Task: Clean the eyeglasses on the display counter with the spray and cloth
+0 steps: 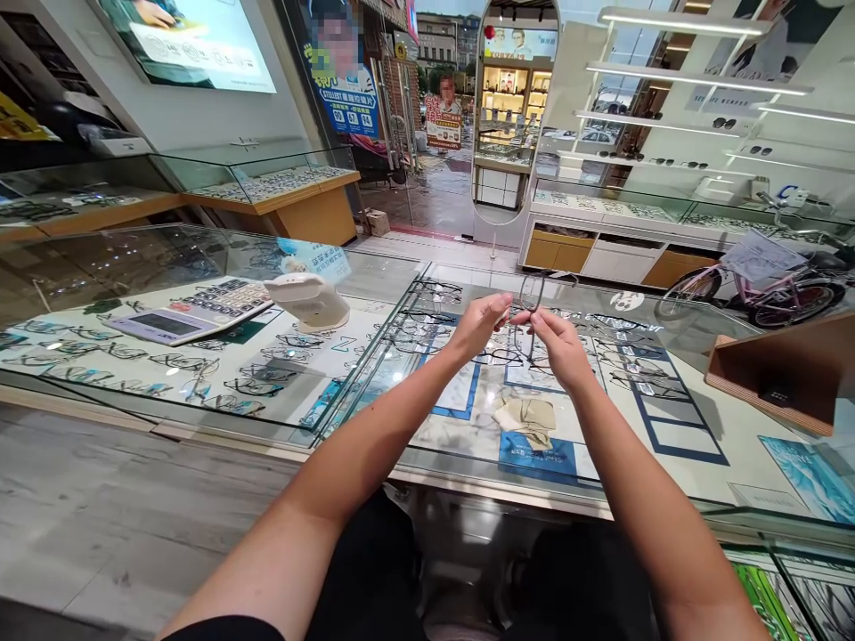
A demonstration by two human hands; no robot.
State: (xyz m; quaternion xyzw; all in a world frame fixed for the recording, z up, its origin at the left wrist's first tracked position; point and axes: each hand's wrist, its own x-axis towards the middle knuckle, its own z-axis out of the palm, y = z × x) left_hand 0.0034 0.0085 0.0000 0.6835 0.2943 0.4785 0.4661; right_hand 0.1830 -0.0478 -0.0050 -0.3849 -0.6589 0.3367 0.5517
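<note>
In the head view, the person holds a pair of glasses [533, 292] above the glass counter [695, 481], between both hands. The right hand [559, 349] has thumb and fingers pinched on the frame near its middle, with one lens rim standing above the fingertips and part of the frame hanging below them. The left hand [479, 326] is just beside it, fingers curled together at the frame's left side; whether they grip it cannot be told. A crumpled beige cloth [527, 416] lies nearer the person, below the glasses.
</note>
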